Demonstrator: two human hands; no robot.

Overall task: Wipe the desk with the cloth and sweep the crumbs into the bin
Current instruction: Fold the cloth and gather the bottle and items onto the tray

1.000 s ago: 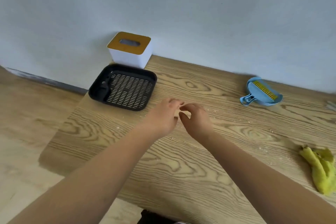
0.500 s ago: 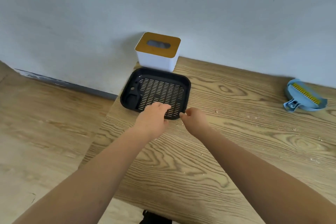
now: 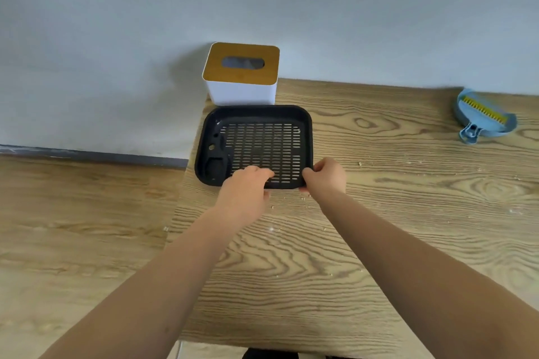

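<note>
Crumbs (image 3: 303,199) lay scattered in pale specks across the wooden desk (image 3: 379,242), thickest just in front of a black slotted tray (image 3: 256,131). Both hands gripped that tray's near rim: the left hand (image 3: 248,186) curled over the middle of the edge, the right hand (image 3: 325,176) pinching the near right corner. No cloth was in view, so wiping had not begun; the step looked like clearing the tray aside. Next would likely come lifting it level. A white box with a slotted tan lid (image 3: 242,67), possibly the bin, touched the grey wall behind the tray. A blue dustpan and brush (image 3: 482,116) sat far right. Wood flooring lay left of the desk.
</note>
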